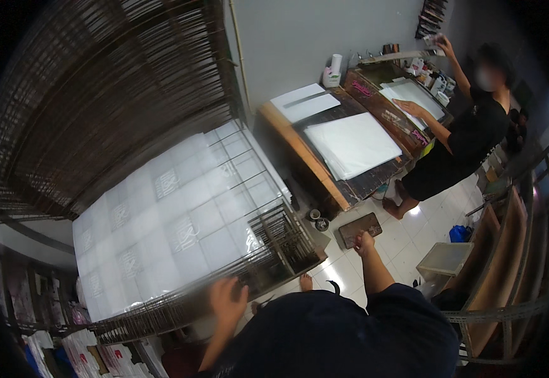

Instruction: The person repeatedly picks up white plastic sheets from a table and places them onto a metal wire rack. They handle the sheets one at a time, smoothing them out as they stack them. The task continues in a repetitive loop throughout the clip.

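My right hand (364, 243) is closed on the near edge of a small brown rectangular board (359, 230) with rounded corners, out in front of me above the tiled floor. My left hand (228, 298) hangs by the near edge of a large wire drying rack (281, 236), its fingers slightly bent and apart with nothing visible in them. Across the rack lie several thin translucent white plastic sheets (167, 214) with pale print. I cannot tell whether the left hand touches the rack.
Raised rack shelves (110, 94) slant up at the left. A dark worktable (369, 183) beyond bears a stack of white sheets (353, 143). At its right, a co-worker (476, 132) leans over a printing frame (422, 101). Wooden boards (498, 252) stand at the right; cups (318, 219) sit low beside the worktable.
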`<state>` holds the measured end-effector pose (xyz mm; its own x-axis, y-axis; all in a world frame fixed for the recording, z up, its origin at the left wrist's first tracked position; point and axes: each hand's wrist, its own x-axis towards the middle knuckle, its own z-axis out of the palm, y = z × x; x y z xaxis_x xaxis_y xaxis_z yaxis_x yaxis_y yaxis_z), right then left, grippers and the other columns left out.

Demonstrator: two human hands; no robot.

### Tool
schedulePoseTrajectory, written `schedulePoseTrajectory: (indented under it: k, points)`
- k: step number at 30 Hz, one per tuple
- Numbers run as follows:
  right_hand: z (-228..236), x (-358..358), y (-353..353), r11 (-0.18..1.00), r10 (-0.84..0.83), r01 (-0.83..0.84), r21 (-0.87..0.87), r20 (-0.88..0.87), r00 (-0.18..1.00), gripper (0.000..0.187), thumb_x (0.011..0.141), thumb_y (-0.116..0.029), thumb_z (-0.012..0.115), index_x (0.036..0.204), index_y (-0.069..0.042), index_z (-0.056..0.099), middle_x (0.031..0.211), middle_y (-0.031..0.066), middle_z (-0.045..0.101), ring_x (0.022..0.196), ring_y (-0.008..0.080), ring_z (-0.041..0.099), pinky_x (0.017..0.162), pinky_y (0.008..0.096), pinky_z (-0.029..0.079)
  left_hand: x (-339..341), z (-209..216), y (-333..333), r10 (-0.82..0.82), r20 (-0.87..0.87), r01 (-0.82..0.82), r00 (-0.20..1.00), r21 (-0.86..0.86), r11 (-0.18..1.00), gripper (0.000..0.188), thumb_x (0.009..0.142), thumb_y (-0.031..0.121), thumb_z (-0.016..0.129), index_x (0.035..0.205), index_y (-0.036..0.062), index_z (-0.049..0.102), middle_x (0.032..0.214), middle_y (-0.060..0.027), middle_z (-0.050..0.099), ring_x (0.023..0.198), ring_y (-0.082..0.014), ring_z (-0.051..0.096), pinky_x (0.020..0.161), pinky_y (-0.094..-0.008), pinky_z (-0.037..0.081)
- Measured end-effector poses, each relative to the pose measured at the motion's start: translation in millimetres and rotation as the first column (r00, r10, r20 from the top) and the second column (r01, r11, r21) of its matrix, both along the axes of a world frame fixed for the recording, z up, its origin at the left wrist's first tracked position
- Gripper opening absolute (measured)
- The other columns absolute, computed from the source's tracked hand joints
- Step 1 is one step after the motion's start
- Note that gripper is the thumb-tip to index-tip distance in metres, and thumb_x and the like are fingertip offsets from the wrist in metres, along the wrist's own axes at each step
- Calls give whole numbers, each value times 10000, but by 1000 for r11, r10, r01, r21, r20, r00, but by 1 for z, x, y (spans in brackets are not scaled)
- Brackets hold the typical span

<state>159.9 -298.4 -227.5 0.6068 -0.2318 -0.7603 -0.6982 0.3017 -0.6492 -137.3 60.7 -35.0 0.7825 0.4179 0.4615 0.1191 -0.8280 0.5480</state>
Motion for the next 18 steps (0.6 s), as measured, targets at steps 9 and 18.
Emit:
schedulePoseTrajectory:
  k: [9,18]
  points:
    - [-14,100,-34,954,-175,117,277,192,966,409,870,-489,458,1031,-118,520,843,82,563,689,207,527,609,369,416,61,6,-75,-53,-78,39,996,-169,985,326,673,159,755,961,59,638,932,-127,555,843,-291,562,736,-359,463]
    - [59,196,-41,758,-500,199,621,358,789,914,737,-799,325,1292,-73,352,1319,172,408,1196,346,412,959,503,341,55,16,-92,35,-57,-38,998,-67,997,282,722,97,723,979,47,619,882,-98,537,707,-185,529,593,-289,452]
